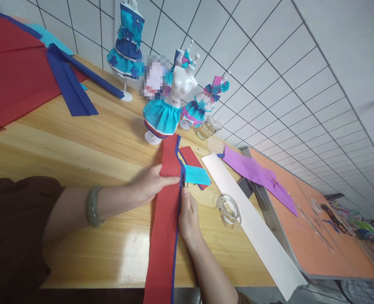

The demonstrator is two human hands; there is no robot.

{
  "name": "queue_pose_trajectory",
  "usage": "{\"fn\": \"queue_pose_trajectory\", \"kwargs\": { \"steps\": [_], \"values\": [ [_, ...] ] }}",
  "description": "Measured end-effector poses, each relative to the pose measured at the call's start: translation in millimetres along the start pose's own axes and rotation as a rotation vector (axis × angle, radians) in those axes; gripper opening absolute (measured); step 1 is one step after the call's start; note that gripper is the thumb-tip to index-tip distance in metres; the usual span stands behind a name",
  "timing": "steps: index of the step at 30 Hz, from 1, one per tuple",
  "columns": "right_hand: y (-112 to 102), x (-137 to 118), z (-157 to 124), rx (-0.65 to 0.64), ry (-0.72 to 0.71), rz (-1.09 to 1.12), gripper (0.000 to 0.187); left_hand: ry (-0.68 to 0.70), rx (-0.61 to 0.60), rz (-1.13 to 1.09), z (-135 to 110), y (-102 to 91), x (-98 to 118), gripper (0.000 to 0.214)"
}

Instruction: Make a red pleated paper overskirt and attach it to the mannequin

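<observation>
A long red paper strip (164,228) with a blue strip along its right edge lies on the wooden table (88,139) and runs off the near edge. My left hand (149,182) lies on the red strip with fingers stretched flat, pressing it down. My right hand (188,213) is closed beside the blue edge, pinching a small dark tool I cannot name, its tip at the edge. A turquoise paper piece (197,175) lies over a small red piece just right of the hands.
Three small mannequins in paper dresses (165,110) stand at the back by the tiled wall. Red and blue sheets (22,71) lie far left. A white strip (253,228), tape roll (229,207), purple paper (256,171), glass jar (208,126) and orange board (316,236) lie right.
</observation>
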State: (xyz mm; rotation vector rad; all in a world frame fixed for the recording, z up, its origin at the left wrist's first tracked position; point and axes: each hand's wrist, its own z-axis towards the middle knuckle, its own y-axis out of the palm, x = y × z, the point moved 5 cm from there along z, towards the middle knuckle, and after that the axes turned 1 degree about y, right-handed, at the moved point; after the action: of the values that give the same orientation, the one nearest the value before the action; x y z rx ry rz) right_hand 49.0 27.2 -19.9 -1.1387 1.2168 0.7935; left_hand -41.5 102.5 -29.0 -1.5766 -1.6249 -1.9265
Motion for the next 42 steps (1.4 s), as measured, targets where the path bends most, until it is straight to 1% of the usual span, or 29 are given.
{"fn": "queue_pose_trajectory", "kwargs": {
  "steps": [9,14,20,24,28,36,42],
  "values": [
    [-1.7,1.5,0.5,0.029,-0.011,-0.029,0.042,0.014,-0.026,-0.020,1.3,-0.6,-1.6,0.039],
    [-1.6,0.1,0.4,0.028,-0.009,-0.050,0.041,0.013,-0.013,0.009,0.5,0.0,0.1,0.039],
    [-2.7,0.7,0.1,0.052,-0.005,-0.079,0.041,-0.004,-0.007,-0.015,-0.3,1.4,2.3,0.039],
    [-1.7,3.6,0.3,0.030,-0.005,-0.073,0.042,-0.036,0.028,-0.024,0.8,0.6,4.0,0.035],
    [-2.5,8.3,0.0,0.044,0.009,-0.112,0.044,-0.059,0.060,-0.017,2.2,-1.4,4.6,0.035],
    [1.9,3.8,-0.5,0.002,-0.014,0.016,0.042,-0.043,0.005,0.002,0.2,-0.6,-0.3,0.037],
    [1.6,1.3,0.4,-0.004,-0.020,0.037,0.043,-0.013,-0.016,0.017,-0.7,1.7,-2.7,0.039]
  ]
}}
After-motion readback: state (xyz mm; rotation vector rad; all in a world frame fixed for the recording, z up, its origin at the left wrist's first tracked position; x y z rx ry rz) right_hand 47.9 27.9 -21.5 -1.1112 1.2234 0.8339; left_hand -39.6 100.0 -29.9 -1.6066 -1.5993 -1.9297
